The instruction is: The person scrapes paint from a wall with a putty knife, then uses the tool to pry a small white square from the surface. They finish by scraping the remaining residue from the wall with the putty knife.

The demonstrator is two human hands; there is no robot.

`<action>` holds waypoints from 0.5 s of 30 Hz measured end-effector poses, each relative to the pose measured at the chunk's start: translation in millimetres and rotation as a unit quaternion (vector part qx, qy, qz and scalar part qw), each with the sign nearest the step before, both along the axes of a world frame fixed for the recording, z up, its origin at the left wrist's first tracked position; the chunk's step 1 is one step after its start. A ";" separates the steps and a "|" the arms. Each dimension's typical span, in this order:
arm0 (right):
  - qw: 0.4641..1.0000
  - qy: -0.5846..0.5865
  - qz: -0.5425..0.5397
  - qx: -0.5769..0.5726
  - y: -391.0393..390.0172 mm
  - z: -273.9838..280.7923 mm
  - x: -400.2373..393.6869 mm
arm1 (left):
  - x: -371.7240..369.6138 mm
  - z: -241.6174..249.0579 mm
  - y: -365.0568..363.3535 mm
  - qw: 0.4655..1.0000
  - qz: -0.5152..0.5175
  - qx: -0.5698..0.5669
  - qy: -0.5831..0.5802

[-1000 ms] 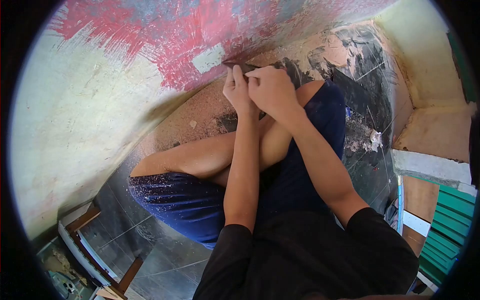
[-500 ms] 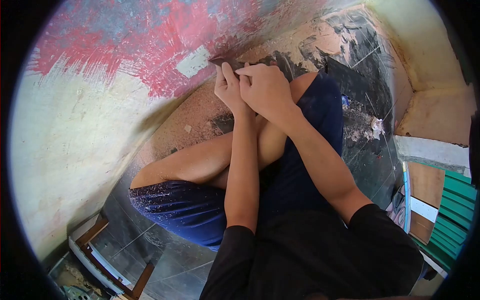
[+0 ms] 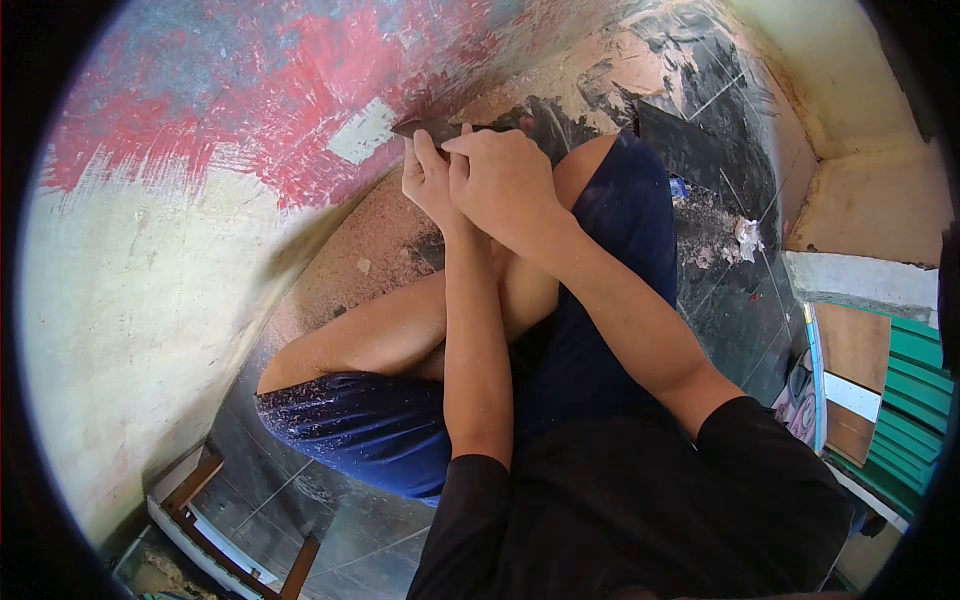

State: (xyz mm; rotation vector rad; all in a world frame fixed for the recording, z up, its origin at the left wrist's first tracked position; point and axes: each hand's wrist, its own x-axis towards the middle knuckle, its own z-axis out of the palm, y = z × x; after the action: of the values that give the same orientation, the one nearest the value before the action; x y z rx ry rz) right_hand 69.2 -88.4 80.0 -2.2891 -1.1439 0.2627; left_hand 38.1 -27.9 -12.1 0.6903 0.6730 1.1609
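Note:
I squat close to a wall (image 3: 150, 250) with worn red paint (image 3: 300, 90) near its base. Both hands grip a dark flat scraper blade (image 3: 415, 127), its edge pressed against the wall low down, just right of a pale bare patch (image 3: 362, 131). My left hand (image 3: 428, 180) holds the tool from below. My right hand (image 3: 505, 185) wraps over the left and over the handle, which is hidden beneath the fingers. My knees in blue shorts sit under the forearms.
Reddish paint dust (image 3: 350, 260) covers the dark tiled floor (image 3: 720, 290) along the wall. A crumpled white scrap (image 3: 745, 238) lies to the right. A wooden frame (image 3: 230, 520) sits lower left, green corrugated sheet (image 3: 915, 420) at the right edge.
Both hands with the scraper have slid left along the foot of the wall, and the view has shifted with them.

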 end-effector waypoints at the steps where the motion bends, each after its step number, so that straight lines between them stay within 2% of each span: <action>1: 0.999 -0.023 0.007 0.042 1.5 -7.5 5.6 | 1.0 -2.6 0.9 1.000 0.000 -0.003 0.001; 3: 0.996 -0.043 0.008 0.082 0.5 -13.5 10.9 | 5.6 -7.4 3.5 0.998 0.024 0.043 0.047; 7: 0.999 -0.022 -0.014 0.022 17.3 -23.4 9.9 | 7.8 -46.5 11.0 0.997 0.021 0.053 0.050; 8: 1.000 -0.017 -0.019 0.010 20.8 -30.1 9.1 | 4.6 -66.9 15.5 0.969 0.052 0.152 0.186; 9: 0.999 -0.016 -0.029 0.014 20.2 -32.6 7.2 | 2.8 -84.1 20.4 0.912 0.084 0.250 0.313; 10: 1.000 -0.017 -0.007 0.019 19.5 -32.6 1.9 | 3.4 -82.1 21.5 0.828 0.118 0.340 0.430; 11: 0.999 -0.019 0.018 0.023 18.8 -32.5 -2.2 | 7.2 -80.6 22.4 0.828 0.116 0.346 0.427; 13: 0.998 -0.023 0.004 0.062 6.6 -22.4 -12.6 | 4.7 -44.2 10.2 0.932 0.075 0.227 0.272; 15: 0.997 -0.047 -0.007 0.065 1.5 -9.1 -13.7 | -1.6 -7.9 0.2 0.989 0.034 0.096 0.106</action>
State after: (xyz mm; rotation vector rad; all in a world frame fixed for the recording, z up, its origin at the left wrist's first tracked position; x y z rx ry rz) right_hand 55.5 -86.9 70.9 -2.2128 -1.1572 0.0731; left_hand 36.5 -27.7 -20.0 0.9697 0.7747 1.2361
